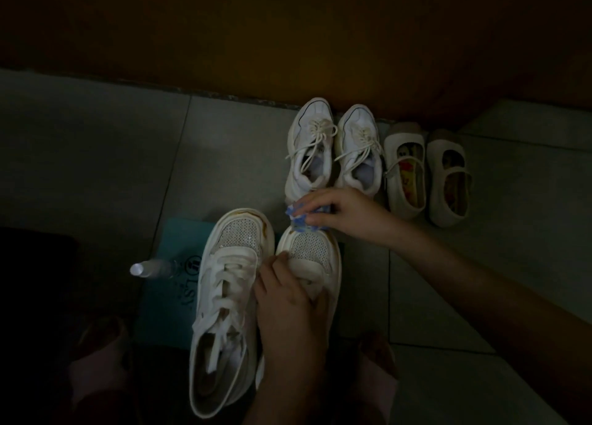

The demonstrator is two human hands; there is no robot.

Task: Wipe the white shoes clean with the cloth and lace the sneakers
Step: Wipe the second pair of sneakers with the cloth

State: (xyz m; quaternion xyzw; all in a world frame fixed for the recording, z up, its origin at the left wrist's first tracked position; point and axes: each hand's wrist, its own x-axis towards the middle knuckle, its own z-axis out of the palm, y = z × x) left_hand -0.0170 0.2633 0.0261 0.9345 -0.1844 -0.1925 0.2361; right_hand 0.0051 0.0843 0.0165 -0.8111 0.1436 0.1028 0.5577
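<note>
Head view, dim light; entries by grip.

1. My right grip (333, 211): fingers curled down over a blue-and-white cloth (299, 221), bunching it against the toe cap of the held sneaker (309, 253).

2. My left grip (288, 299): fingers wrapped over the tongue and lace area of the held sneaker, pinning it in place.

3. Second sneaker (227, 303): just left of my left grip, side by side with the held sneaker, laced, with a brownish stain along its toe rim.

4. Key relation: the held sneaker's long axis runs from the heel, under my left wrist, straight away to the toe, under the cloth. The cloth therefore lies beyond my left grip, at the far end, and my right grip is the one on it. I judge that strokes should curve round the toe rim, then back along the side toward my left grip. A yellow-brown line shows on the rim just under my right grip, so wiping looks unfinished.

5. Lacing of the held sneaker: cannot tell, since my left grip covers the eyelets.

6. Also present:
   - Laced white pair (333, 150), just beyond my right grip.
   - Beige strap shoes (427, 174), to its right.
   - Clear bottle (153, 269), left of my left grip.
   - Teal mat (177, 245), possibly a bag, under the sneakers on the tiled floor (96, 155).
</note>
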